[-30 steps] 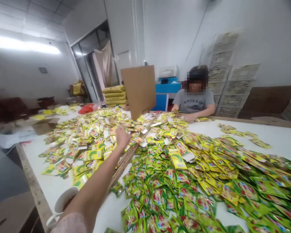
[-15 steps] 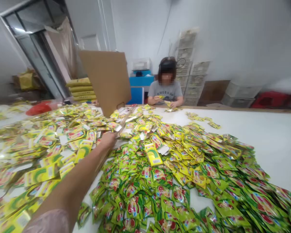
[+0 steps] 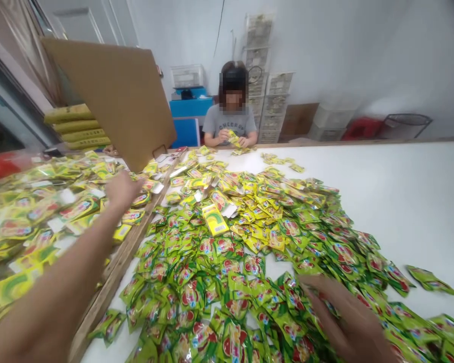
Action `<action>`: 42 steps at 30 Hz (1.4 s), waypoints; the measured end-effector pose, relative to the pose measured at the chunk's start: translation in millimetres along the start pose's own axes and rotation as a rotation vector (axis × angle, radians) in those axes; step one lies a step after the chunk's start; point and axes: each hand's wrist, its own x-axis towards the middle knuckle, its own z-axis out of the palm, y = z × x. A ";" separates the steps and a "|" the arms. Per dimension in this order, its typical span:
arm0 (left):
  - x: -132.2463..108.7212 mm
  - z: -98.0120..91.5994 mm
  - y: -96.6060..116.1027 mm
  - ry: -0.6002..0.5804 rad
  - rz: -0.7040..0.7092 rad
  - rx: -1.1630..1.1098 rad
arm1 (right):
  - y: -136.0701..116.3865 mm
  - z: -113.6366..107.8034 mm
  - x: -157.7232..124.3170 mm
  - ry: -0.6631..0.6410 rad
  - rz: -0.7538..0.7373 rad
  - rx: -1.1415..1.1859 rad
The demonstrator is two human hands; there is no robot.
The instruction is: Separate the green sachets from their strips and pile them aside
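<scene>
My left hand [image 3: 121, 190] reaches far out over the left heap of yellow-green packets [image 3: 41, 212]; its fingers are curled away from me and what they hold, if anything, is hidden. My right hand [image 3: 340, 315] comes in low at the bottom right, fingers spread flat over the big pile of green sachets [image 3: 249, 252]. A yellow card packet [image 3: 215, 219] lies on top of that pile. A wooden strip [image 3: 117, 267] divides the two heaps.
A cardboard sheet [image 3: 113, 96] stands tilted at the far left. Another person [image 3: 231, 118] sits across the white table [image 3: 401, 201], handling sachets. Yellow sacks [image 3: 73, 126], a blue box [image 3: 191, 108] and stacked trays [image 3: 268, 85] line the back wall.
The camera has swung right and down. My left arm stays stretched over the left heap. My right hand has come into view over the green sachets.
</scene>
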 end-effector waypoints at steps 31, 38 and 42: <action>-293.2 36.1 5.4 -0.942 -0.053 -1.483 | -43.9 35.6 40.5 -0.168 0.564 0.925; -305.7 36.3 -13.0 -0.772 -0.067 -1.428 | -40.6 21.4 9.5 -0.238 0.511 0.792; -316.8 40.2 -19.9 -0.843 0.039 -1.391 | -45.8 13.0 -10.3 -0.215 0.513 0.784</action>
